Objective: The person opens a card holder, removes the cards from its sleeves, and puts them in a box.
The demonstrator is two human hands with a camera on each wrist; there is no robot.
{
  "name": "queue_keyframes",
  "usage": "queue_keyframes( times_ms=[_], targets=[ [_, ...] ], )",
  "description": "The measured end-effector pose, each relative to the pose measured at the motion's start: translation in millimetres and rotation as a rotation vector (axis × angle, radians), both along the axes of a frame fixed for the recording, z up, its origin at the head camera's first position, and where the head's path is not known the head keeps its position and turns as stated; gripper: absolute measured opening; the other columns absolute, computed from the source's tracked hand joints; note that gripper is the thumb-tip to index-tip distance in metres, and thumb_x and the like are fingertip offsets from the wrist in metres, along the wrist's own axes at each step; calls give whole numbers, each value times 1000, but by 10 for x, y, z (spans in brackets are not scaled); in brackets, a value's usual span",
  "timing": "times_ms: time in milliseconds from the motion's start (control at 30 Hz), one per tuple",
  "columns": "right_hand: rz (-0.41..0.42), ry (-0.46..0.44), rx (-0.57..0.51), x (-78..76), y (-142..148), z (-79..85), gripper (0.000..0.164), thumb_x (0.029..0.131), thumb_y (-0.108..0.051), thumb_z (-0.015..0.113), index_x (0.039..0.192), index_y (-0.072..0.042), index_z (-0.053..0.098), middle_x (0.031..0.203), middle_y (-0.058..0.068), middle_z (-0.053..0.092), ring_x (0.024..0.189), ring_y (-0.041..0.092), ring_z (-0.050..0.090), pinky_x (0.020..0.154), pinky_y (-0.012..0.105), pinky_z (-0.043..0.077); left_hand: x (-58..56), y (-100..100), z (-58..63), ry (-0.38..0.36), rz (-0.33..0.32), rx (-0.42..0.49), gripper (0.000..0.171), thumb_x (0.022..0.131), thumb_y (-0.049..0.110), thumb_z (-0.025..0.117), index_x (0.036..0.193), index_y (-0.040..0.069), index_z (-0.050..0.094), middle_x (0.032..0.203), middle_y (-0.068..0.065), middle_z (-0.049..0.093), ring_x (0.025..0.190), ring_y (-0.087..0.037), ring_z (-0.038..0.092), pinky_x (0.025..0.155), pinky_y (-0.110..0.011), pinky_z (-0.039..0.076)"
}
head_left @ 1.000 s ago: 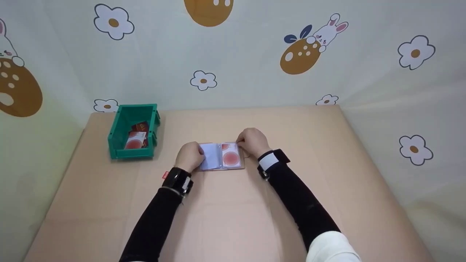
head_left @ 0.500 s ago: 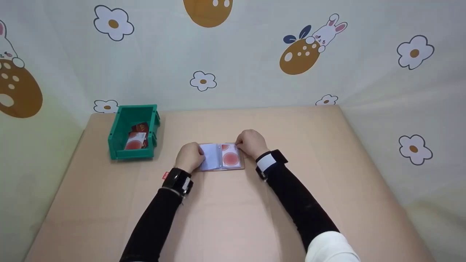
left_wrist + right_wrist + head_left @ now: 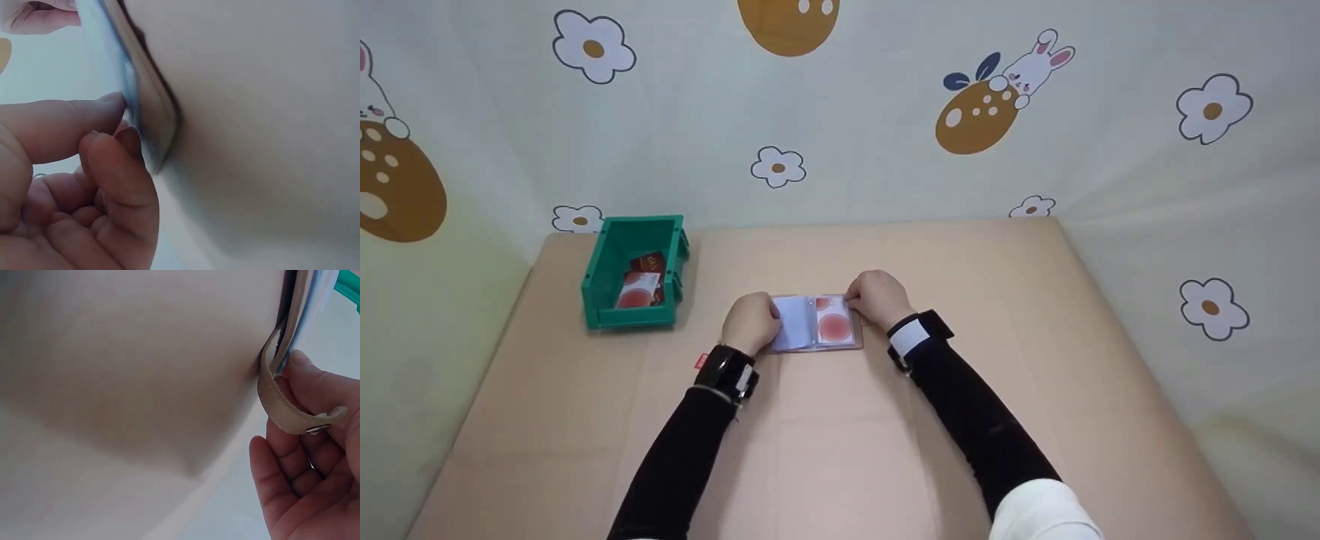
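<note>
A small brown card holder (image 3: 858, 339) lies open on the table in the head view. Its left page (image 3: 792, 323) looks pale blue-white, and a white card (image 3: 834, 325) with a red circle fills the right page. My left hand (image 3: 751, 324) pinches the left edge; in the left wrist view the thumb (image 3: 67, 125) presses the pale pages from above. At the upper right corner my right hand (image 3: 881, 298) pinches the other edge. The right wrist view shows the holder's strap (image 3: 281, 408), with a metal snap, curving out beside the right fingers.
Left of the holder stands a green bin (image 3: 631, 319) with several red and white cards (image 3: 637, 289) inside. A small red tag (image 3: 701, 361) shows beside the left wrist. The beige table (image 3: 825, 450) meets a patterned cloth (image 3: 877, 180) at its back.
My right hand has shifted very slightly toward me along the right edge. The left hand and the open card holder have stayed in place.
</note>
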State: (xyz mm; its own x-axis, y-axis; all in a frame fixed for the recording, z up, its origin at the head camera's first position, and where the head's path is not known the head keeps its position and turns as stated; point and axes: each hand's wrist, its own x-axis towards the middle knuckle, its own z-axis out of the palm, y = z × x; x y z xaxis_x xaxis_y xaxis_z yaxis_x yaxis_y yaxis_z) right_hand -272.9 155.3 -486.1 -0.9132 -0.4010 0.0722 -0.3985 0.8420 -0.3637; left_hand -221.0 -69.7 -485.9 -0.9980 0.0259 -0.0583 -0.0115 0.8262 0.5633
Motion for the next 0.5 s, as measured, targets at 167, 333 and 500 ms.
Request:
queue_keyframes(
  times_ms=[167,333,500],
  targets=[
    [-3,3,6,-4,7,-6,9,84,-14,79,92,-12,81,95,3,75,95,24,68,86,38,51,9,157,93,49,-35,26,7,79,4,66,84,0,69,85,-12,67,81,-30,61,78,-42,50],
    [-6,5,2,-12,14,-24,9,84,-14,79,92,-12,81,95,3,75,95,22,68,86,37,51,-4,340,123,62,-99,88,6,78,8,70,77,2,69,79,-8,67,79,-29,61,81,-40,47],
    [-2,6,-7,-16,19,-37,8,84,-13,78,91,-11,81,96,3,75,95,23,68,85,37,51,-24,426,82,23,-110,75,9,77,8,70,70,5,66,73,-4,63,72,-24,58,74,-38,48]
  ],
)
